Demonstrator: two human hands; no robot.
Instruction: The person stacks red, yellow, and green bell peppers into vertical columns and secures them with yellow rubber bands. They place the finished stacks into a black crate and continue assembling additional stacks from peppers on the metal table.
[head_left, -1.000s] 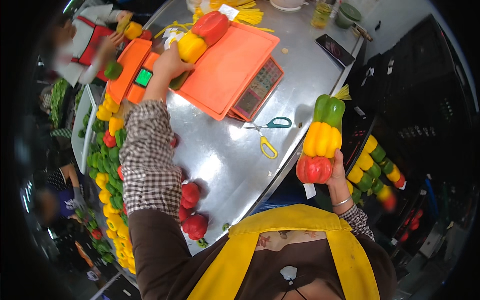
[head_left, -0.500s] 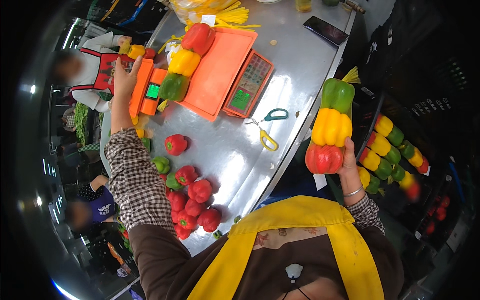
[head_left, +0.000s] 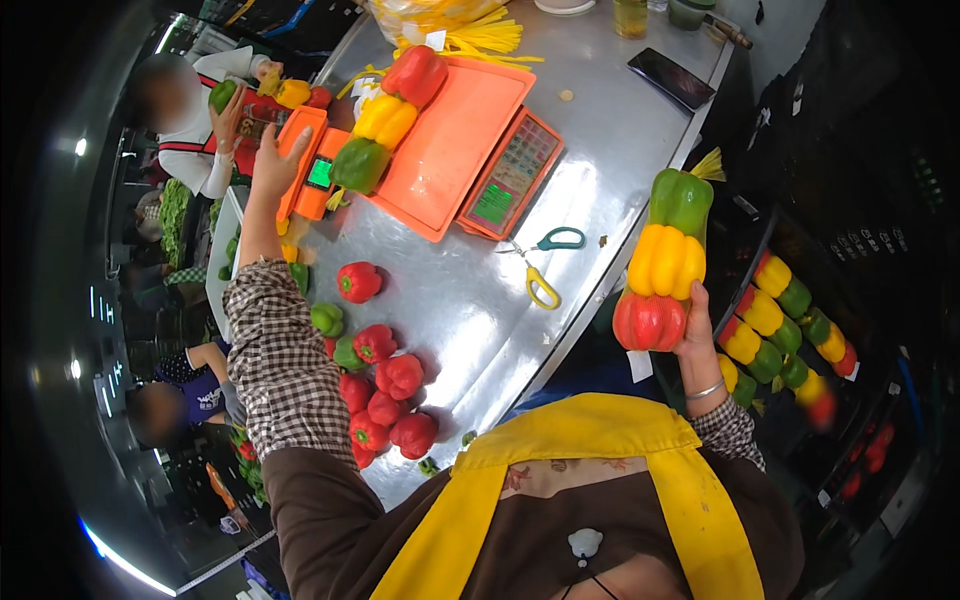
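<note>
Inspector: Fingers of the right hand (head_left: 692, 335) are wrapped round a netted pack of three peppers (head_left: 664, 262), red lowest, yellow, green uppermost, held upright off the near-right edge of the orange scale (head_left: 452, 150), beyond the steel table's (head_left: 470, 310) rim.

Clerk: And the left?

Inspector: Left hand (head_left: 272, 160) is open, fingers together, flat against the scale's display end. A second three-pepper pack (head_left: 390, 118) lies on the tray beside it.

Clerk: Advice?

Inspector: Judged: keep that palm off the tray so the reading stays true, and support the held pack from below. Loose red peppers (head_left: 392, 400) lie nearer than the scale, yellow-and-green scissors (head_left: 545, 268) to its near right.
</note>
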